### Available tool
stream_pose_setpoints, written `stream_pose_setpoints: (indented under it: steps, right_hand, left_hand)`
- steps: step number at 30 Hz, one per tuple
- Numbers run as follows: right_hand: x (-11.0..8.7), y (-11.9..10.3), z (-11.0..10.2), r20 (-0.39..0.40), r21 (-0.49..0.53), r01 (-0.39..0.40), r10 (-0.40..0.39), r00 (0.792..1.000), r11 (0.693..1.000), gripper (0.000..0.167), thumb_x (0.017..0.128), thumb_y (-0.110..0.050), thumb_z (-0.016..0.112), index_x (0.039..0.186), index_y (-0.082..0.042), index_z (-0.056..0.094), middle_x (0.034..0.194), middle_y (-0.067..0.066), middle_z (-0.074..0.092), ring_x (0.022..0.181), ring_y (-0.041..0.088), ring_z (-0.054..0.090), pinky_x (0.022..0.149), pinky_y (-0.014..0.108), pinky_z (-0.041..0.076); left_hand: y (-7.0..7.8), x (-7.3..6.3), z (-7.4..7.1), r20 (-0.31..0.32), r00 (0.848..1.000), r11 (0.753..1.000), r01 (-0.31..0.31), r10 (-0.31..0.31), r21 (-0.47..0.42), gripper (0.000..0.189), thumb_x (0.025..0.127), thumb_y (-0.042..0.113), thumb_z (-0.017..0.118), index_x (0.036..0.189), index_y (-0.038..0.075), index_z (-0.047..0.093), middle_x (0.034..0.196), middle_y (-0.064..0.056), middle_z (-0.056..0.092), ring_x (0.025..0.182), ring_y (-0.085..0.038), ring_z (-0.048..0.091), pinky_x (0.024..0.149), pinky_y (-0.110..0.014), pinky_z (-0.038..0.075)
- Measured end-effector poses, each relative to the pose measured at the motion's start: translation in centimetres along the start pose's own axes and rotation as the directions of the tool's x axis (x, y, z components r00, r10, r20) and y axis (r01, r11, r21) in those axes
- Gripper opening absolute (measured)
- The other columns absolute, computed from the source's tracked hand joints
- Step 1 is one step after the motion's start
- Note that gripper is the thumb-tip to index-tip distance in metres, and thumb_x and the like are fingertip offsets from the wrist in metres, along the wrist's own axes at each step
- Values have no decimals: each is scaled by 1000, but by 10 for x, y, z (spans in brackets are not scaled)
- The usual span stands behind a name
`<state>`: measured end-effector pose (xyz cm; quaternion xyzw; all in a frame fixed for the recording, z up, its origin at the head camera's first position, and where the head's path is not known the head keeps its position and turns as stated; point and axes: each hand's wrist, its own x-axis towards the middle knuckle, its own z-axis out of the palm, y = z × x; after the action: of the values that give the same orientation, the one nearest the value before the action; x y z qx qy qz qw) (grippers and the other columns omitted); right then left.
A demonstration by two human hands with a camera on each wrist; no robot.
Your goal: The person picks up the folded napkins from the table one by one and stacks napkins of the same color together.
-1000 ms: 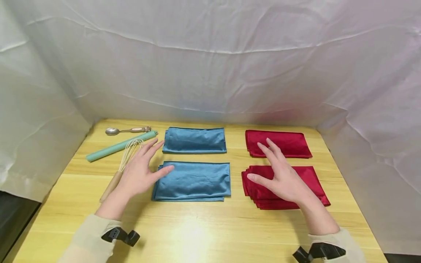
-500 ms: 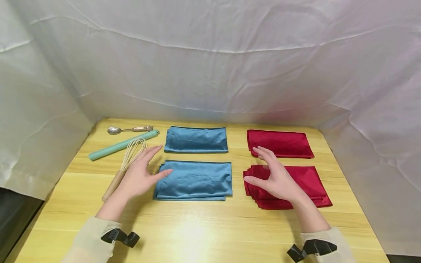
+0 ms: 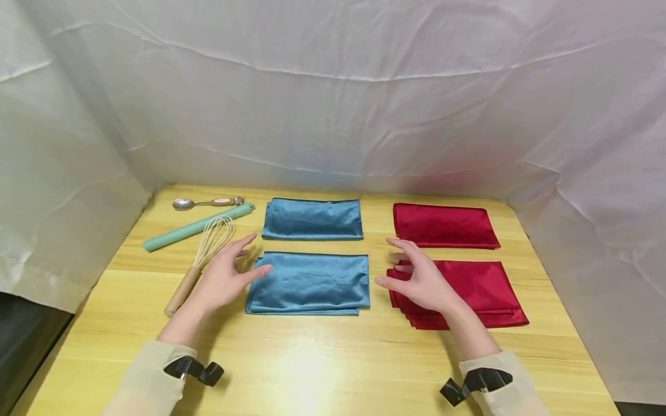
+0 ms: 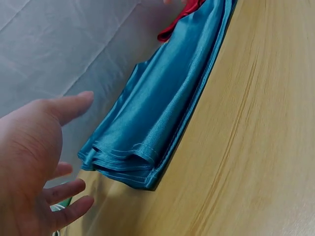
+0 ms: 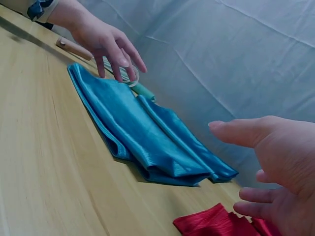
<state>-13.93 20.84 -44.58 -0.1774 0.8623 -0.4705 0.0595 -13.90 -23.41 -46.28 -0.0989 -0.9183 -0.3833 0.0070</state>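
Note:
My left hand (image 3: 225,278) hovers at the left end of the nearer folded blue satin cloth (image 3: 312,283), its fingers spread and nothing in them. The left wrist view shows its thumb and fingers apart from the cloth's layered end (image 4: 128,162). Over the left edge of the nearer folded red cloth (image 3: 473,286) is my right hand (image 3: 424,283), fingers loosely bent and holding nothing. Behind these lie a second folded blue cloth (image 3: 313,219) and a second folded red cloth (image 3: 444,225).
Left of the cloths, a whisk (image 3: 209,245) with a wooden handle lies beside my left hand. Beyond it are a pale green stick-like rod (image 3: 195,228) and a metal spoon (image 3: 208,202). White fabric (image 3: 333,115) encloses the wooden table (image 3: 307,364) at the back and sides.
My right hand has moved left, from over the red cloths toward their left edge. The left hand has shifted only slightly, its fingers bending a little. The cloths lie as before.

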Motion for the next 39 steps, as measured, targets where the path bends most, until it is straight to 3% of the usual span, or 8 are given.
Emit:
stream_pose_setpoints:
  steps: [7,19,33,39]
  right_hand:
    - [8,1,11,22,37,-39,38,999,999,89,87,-32,91,159,-11,43,148,23,56,126,39,63,102,52,55]
    - [22,5,30,61,142,-101,94,994,985,85,89,-25,89,157,-2,45,155,17,52,127,35,63,102,48,56]
    - [34,14,48,31,40,-110,108,994,993,74,90,-18,88,152,1,52,142,15,60,115,29,60,92,39,57]
    - [38,11,52,19,-23,-110,110,994,994,71,88,-12,88,149,1,55,128,12,62,107,26,59,85,35,57]
  left_hand:
    - [-8,4,6,31,999,995,41,-39,-88,91,92,40,85,164,8,38,153,-23,53,133,-43,57,111,-62,44]
    - [-10,12,10,60,998,994,41,-35,-105,75,96,23,83,158,3,47,141,-18,63,124,-37,63,106,-55,50]
    - [-11,18,14,119,992,999,34,-36,20,59,96,22,82,147,1,60,130,-16,65,122,-38,61,107,-59,46]
    - [-12,19,14,122,991,997,43,-50,59,50,97,25,81,139,3,65,128,-16,64,119,-38,61,103,-60,47]
